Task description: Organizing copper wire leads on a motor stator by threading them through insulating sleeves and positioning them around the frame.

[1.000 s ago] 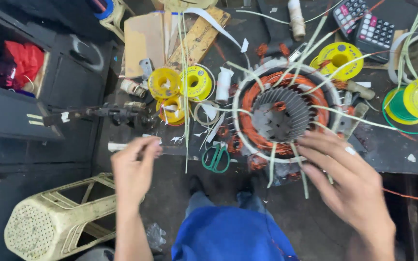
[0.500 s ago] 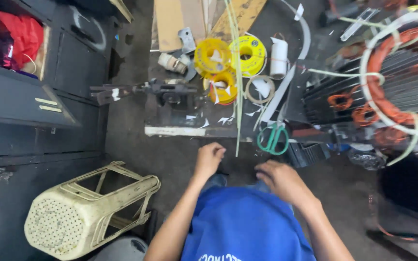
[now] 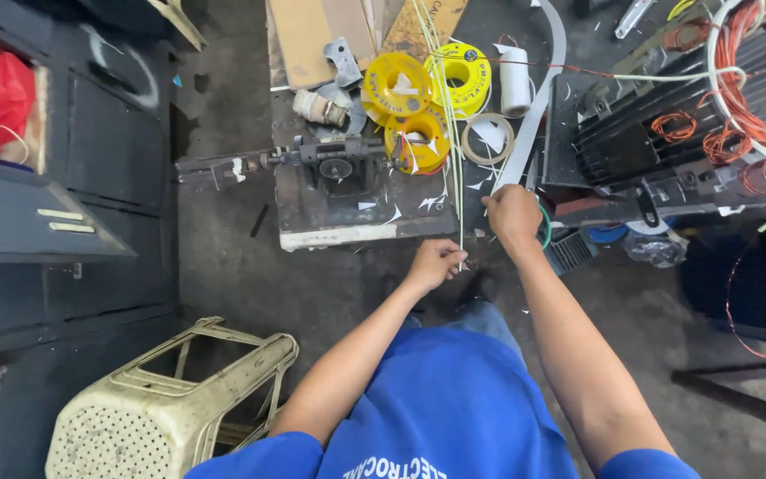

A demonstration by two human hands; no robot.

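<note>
My left hand (image 3: 436,262) is raised at the front edge of the low workbench (image 3: 356,232) and pinches the lower end of a bundle of thin pale strips (image 3: 443,106), which runs straight up across the bench between the yellow spools. My right hand (image 3: 511,215) rests closed at the bench edge over green-handled scissors (image 3: 545,228); only a green loop shows beside the knuckles. A wide white strip (image 3: 538,124) lies just above that hand. The motor stator (image 3: 667,133) with orange copper windings stands to the right.
Three yellow wire spools (image 3: 398,89), a white roll (image 3: 514,80), a tape ring (image 3: 488,138) and a small vise-like tool (image 3: 334,164) crowd the bench. A dark cabinet (image 3: 64,177) stands at the left, and a cream plastic stool (image 3: 161,408) lies tipped on the floor.
Both hands rose from my lap to the bench edge. The left took hold of the pale strips, and the right closed over the green scissors. The view shifted slightly left.
</note>
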